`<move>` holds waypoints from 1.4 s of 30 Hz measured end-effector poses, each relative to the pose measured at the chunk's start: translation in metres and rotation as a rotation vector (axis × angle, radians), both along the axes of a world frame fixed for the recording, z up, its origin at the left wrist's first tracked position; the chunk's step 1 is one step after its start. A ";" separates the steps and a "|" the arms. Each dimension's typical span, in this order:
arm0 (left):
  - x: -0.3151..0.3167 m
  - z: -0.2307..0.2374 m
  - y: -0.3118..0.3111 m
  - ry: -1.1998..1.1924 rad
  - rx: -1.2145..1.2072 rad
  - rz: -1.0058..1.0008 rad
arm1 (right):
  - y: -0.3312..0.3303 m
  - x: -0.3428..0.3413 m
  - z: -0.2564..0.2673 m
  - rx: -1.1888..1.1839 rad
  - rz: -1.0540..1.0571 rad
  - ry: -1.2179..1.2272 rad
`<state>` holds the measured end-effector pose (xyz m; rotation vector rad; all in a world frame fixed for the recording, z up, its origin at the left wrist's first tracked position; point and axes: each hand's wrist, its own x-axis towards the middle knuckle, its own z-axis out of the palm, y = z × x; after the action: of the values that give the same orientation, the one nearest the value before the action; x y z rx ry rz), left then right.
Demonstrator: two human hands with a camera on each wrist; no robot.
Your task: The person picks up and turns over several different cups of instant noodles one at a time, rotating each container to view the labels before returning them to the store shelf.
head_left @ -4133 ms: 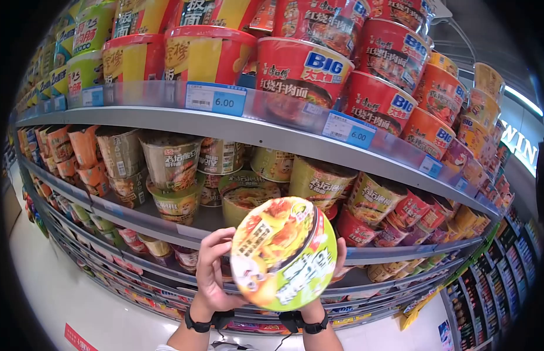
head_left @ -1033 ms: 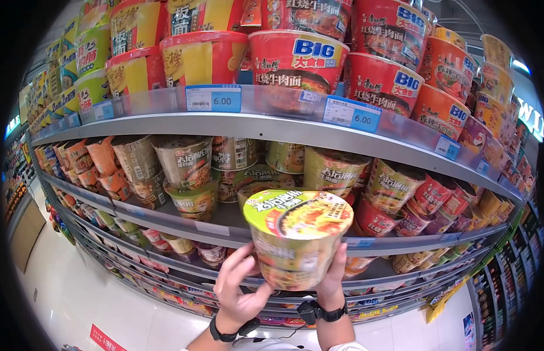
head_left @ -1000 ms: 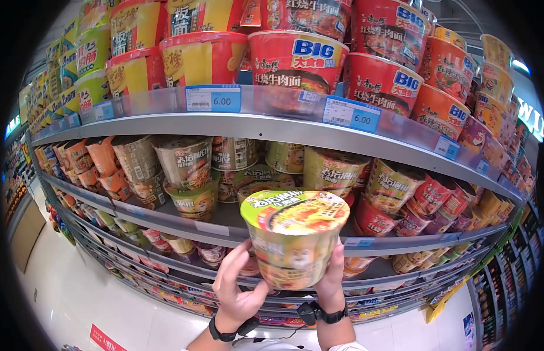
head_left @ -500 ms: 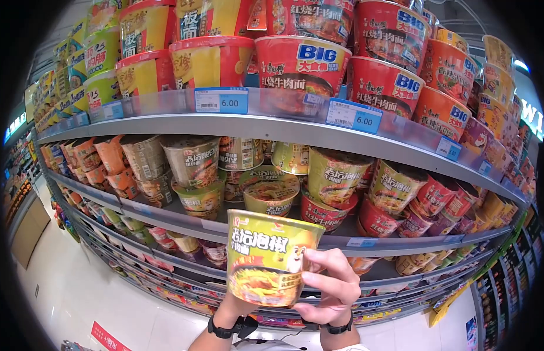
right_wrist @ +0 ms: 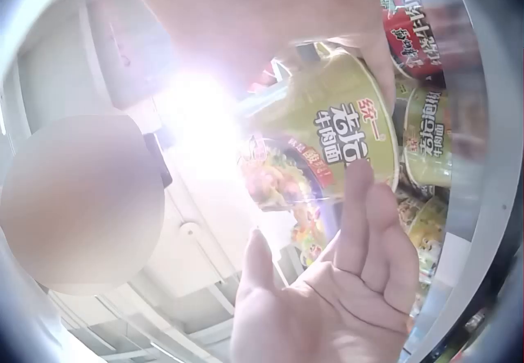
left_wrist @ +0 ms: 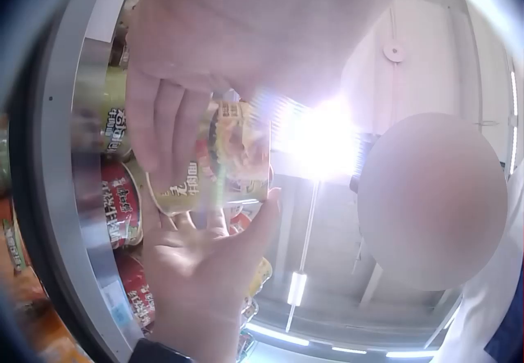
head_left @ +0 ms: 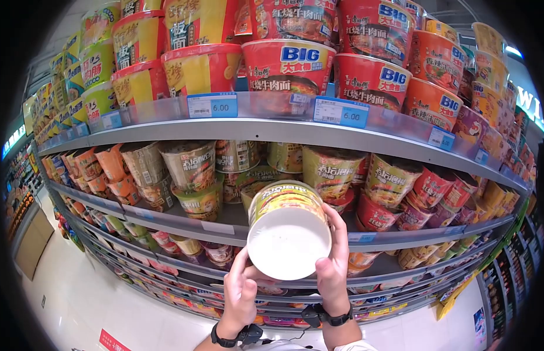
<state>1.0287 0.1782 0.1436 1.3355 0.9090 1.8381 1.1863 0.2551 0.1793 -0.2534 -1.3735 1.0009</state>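
Observation:
Held between both hands in the head view is an instant noodle cup (head_left: 289, 243), tipped so its white base faces me and its lid is hidden. The left hand (head_left: 240, 298) supports the cup's lower left, its fingers reaching behind the side and its thumb raised. On the right side, the right hand (head_left: 335, 263) grips the cup, thumb near the base's edge and fingers along the wall. The right wrist view shows the cup's green printed side (right_wrist: 327, 133) with the left fingers (right_wrist: 356, 215) against it. The left wrist view shows the cup (left_wrist: 233, 150) between both hands.
Just beyond the hands runs a grey shelf edge (head_left: 213, 233) bearing stacked green noodle cups (head_left: 330, 172). Above it, a shelf with price tags (head_left: 341, 112) holds large red noodle buckets (head_left: 286, 73). Lower shelves carry more cups; white floor (head_left: 79, 286) lies below left.
The cup showed its lid at first, then stood fairly upright, then showed its printed front. Now it is tipped base toward me; the right fingers have shifted from its front to its right side.

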 end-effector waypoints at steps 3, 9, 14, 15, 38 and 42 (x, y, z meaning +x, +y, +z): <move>-0.008 -0.002 0.000 0.096 -0.054 -0.042 | 0.000 0.001 0.003 -0.185 0.063 0.072; -0.023 -0.008 0.002 -0.189 -0.096 -0.192 | 0.005 0.020 -0.004 0.478 -0.126 -0.266; -0.028 -0.016 0.006 -0.394 -0.062 -0.435 | -0.004 0.025 0.000 0.569 -0.210 -0.351; -0.028 -0.022 0.009 -0.393 -0.058 -0.435 | -0.003 0.022 -0.001 0.541 -0.219 -0.274; -0.045 -0.053 0.046 0.190 0.375 0.006 | 0.006 -0.004 -0.031 0.405 -0.333 -0.328; -0.050 -0.024 0.077 0.368 0.716 0.135 | 0.032 -0.016 -0.042 0.291 -0.370 -0.296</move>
<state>0.9789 0.2551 0.1198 2.1433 0.5237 2.1663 1.1703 0.2872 0.1369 -0.4309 -1.6463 0.4601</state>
